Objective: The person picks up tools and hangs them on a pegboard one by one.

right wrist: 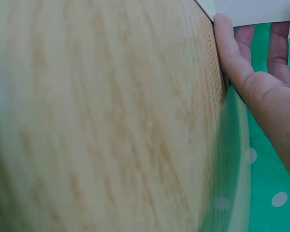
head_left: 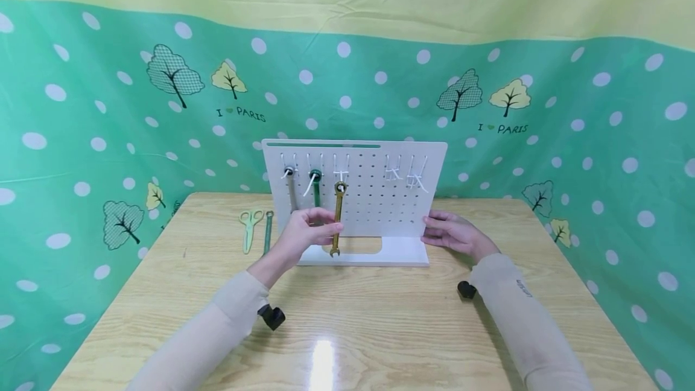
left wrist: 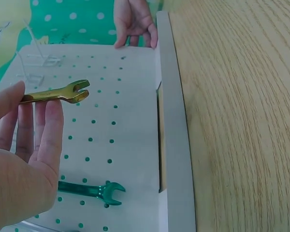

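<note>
Pinching the gold wrench nearly upright between thumb and fingers, my left hand holds it before the pegboard, ring end near a white hook below the top edge; my right hand grips the pegboard's right edge near the lower corner.

The head view looks forward and down; both wrist views, nearer, share its white pegboard
</note>
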`<action>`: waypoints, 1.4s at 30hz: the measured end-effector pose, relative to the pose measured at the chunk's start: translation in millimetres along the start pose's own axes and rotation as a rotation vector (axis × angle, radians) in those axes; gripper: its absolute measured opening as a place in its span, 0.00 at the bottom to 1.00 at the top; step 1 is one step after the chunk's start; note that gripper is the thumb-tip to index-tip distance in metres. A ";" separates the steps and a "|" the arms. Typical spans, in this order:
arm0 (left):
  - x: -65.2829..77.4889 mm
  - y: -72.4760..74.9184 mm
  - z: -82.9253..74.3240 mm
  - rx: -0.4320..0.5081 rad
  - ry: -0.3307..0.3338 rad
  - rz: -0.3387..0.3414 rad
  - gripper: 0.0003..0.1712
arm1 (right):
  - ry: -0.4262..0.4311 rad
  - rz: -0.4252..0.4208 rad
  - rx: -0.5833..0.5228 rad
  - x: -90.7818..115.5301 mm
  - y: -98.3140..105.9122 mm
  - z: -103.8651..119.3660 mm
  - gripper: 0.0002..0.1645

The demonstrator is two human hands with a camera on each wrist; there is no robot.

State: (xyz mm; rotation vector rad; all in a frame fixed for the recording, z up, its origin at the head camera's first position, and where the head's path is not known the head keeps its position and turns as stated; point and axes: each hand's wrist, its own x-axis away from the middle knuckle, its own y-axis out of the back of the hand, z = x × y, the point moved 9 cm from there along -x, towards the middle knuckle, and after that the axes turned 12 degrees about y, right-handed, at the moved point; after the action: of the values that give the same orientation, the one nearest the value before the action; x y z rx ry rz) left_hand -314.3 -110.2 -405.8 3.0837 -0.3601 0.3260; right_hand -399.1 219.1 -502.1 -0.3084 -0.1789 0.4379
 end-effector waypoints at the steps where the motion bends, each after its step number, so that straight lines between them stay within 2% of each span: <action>1: -0.8 0.0 0.1 -0.002 -0.001 0.000 0.16 | 0.000 -0.002 0.004 0.0 0.0 0.4 0.17; 7: -7.1 -3.0 5.4 0.011 0.038 0.009 0.17 | 0.001 -0.009 0.002 0.2 -1.2 0.7 0.20; 18: -20.5 -12.0 34.9 -0.018 0.145 0.065 0.21 | 0.012 -0.022 0.021 0.6 3.0 2.8 0.18; 22: -25.4 -8.9 41.7 -0.034 0.187 0.061 0.25 | 0.007 -0.020 0.020 -0.1 1.6 -0.2 0.24; 26: -30.4 -7.6 44.2 -0.035 0.198 0.051 0.29 | 0.000 -0.029 0.025 -0.7 1.1 -1.5 0.35; 29: -33.4 -7.6 44.9 -0.033 0.204 0.041 0.29 | 0.004 -0.030 0.039 -0.6 1.4 -1.1 0.38; 37: -42.6 -4.0 47.2 0.024 0.236 -0.007 0.29 | 0.000 -0.021 0.030 -1.3 0.1 0.7 0.25; 42: -47.6 -1.0 48.1 0.029 0.258 -0.035 0.29 | -0.002 -0.016 0.012 -2.1 -0.3 0.4 0.21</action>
State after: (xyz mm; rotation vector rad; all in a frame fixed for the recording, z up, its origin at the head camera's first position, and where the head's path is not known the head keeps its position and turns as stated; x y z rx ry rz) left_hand -349.6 -100.6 -462.7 3.0178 -0.2947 0.7241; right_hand -400.9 218.0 -501.9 -0.2947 -0.1803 0.4229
